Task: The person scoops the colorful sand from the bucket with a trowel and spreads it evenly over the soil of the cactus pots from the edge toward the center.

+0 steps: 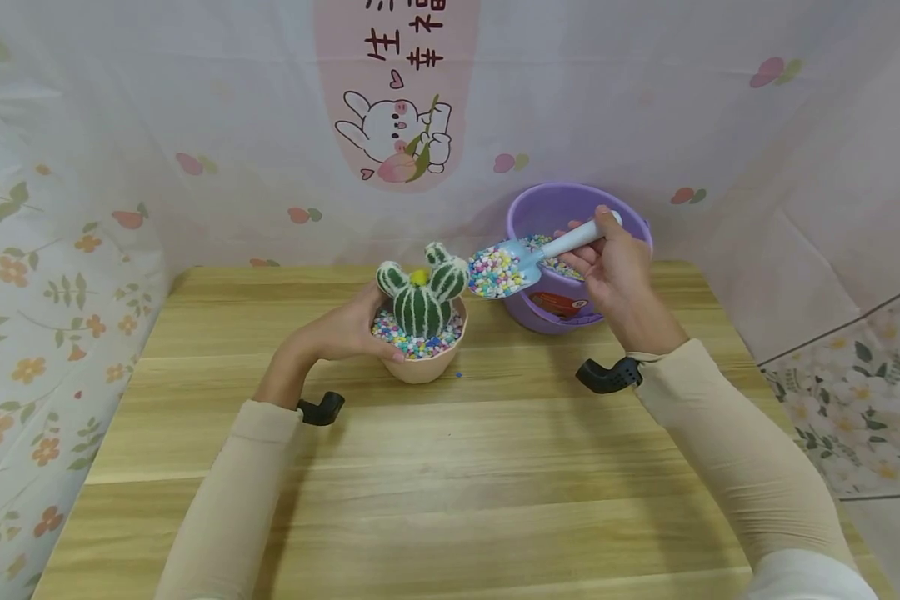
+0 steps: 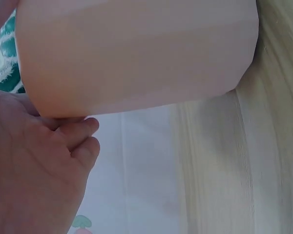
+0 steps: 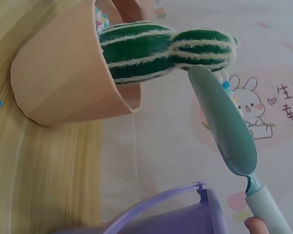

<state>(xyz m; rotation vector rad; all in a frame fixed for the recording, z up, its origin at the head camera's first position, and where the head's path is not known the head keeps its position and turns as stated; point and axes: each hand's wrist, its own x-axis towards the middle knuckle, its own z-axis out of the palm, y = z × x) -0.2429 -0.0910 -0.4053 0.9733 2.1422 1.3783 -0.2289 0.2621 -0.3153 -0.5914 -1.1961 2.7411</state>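
Note:
My left hand grips the rim of a pale peach flowerpot from its left side, thumb toward the front. In the pot stands a green, white-striped cactus with a yellow top, ringed by multicoloured pebbles. The left wrist view shows fingers against the wall of the pot. My right hand holds a small blue shovel by its white handle. Pebbles fill its blade, which hovers just right of the cactus and is roughly level.
Behind the right hand stands a purple bucket with more coloured pebbles inside. One blue pebble lies on the wooden table near the pot. A printed cloth hangs along the back edge.

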